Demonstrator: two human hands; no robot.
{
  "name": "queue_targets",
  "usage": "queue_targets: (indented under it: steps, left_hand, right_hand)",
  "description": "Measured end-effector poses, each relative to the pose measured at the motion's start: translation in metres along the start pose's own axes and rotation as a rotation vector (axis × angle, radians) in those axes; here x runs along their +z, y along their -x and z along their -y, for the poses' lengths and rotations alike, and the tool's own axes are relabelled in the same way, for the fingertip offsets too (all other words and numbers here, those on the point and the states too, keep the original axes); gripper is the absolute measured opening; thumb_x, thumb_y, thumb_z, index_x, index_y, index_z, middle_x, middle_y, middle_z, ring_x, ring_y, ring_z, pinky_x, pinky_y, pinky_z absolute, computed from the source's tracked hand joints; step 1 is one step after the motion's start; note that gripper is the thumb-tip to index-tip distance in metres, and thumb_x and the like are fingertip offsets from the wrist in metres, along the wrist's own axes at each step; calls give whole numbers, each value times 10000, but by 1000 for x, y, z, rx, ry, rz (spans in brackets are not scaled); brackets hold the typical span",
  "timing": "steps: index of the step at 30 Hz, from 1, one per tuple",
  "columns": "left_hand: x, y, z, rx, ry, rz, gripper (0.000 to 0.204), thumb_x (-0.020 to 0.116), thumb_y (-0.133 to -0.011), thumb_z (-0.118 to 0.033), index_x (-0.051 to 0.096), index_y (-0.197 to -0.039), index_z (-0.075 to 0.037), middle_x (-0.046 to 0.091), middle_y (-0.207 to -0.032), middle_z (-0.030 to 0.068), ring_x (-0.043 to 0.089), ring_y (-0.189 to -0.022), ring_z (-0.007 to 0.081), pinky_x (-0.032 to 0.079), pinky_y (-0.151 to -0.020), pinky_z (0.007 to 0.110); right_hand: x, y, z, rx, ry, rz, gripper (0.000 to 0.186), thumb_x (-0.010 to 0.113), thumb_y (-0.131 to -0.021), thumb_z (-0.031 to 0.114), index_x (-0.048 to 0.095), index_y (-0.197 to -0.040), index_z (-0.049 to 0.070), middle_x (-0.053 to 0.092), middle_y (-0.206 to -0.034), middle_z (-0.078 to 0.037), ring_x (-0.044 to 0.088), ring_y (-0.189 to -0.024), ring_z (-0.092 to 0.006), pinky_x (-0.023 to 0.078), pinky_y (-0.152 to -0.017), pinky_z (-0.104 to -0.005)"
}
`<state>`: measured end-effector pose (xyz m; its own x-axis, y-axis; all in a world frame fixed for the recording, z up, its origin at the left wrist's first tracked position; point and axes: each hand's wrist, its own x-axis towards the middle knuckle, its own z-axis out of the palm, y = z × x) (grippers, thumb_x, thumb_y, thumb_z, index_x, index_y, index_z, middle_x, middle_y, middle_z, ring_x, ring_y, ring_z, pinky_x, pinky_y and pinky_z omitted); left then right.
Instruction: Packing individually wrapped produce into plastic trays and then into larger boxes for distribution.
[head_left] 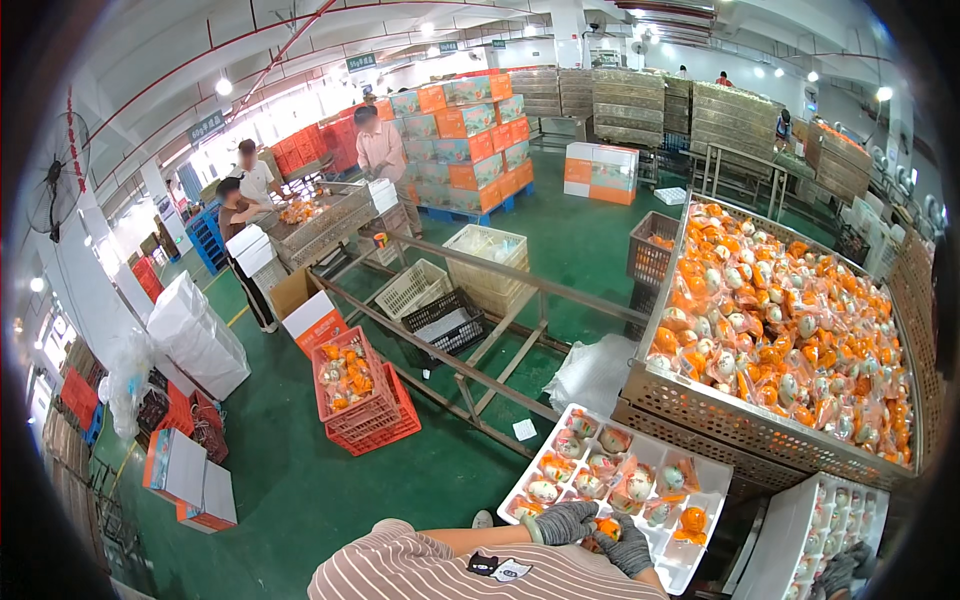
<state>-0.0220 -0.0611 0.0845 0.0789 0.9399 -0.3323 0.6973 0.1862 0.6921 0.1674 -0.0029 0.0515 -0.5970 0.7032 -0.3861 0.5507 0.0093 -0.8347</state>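
Observation:
A white foam tray (722,497) with square compartments lies in front of me, many of them holding eggs in clear and orange plastic wrappers. Over its near edge my left hand (566,523), in a grey knit glove, closes on one side of an orange-wrapped egg (607,528). My right hand (626,549), gloved the same way, grips the other side of that egg. Fingers cover part of it. A wrapped egg (635,484) sits in the tray just beyond my hands, and an orange packet (692,522) lies to their right.
A large perforated metal bin (740,412) heaped with wrapped eggs stands at right. At lower right, another person's gloved hand (848,568) is by a second filled tray (790,520). A metal rail frame (450,345) and red crates (365,425) stand left; several people work farther back.

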Motion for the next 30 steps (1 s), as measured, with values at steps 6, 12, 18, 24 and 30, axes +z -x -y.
queue_targets:
  steps: [6,12,18,24,30]
  left_hand:
    - [4,4,0,43,29,-78,387,543,-834,-320,526,-1077,-19,610,-964,205,587,-907,353,461,-792,420]
    - [-1,4,-2,36,21,-18,464,542,-837,-338,505,-1165,-12,602,-1028,213,586,-947,344,459,-823,410]
    - [6,4,6,27,90,-56,404,524,-852,-325,518,-1154,-56,612,-938,189,602,-863,330,479,-767,398]
    - [6,4,7,56,42,-91,385,525,-851,-308,519,-1144,-59,609,-909,195,600,-842,339,477,-751,405]
    - [12,4,11,77,102,-148,350,527,-849,-297,529,-1099,-52,607,-877,200,596,-831,355,475,-741,413]
  right_hand:
    - [0,1,0,-25,43,-5,627,683,-761,359,455,-1216,-6,580,-1112,-207,587,-1026,-283,463,-856,-322]
    - [8,-13,-31,-154,91,-51,636,712,-757,346,420,-1204,0,620,-1012,-165,613,-926,-214,485,-799,-300]
    - [4,-4,-10,-106,94,-38,645,710,-758,357,430,-1211,-6,615,-1035,-167,606,-953,-219,479,-819,-301]
    - [3,-6,-9,-87,121,-26,649,708,-753,379,440,-1209,3,614,-1040,-181,609,-959,-236,478,-822,-306]
    - [-3,3,17,-48,93,7,685,706,-737,430,448,-1209,8,610,-1052,-190,606,-974,-262,474,-829,-315]
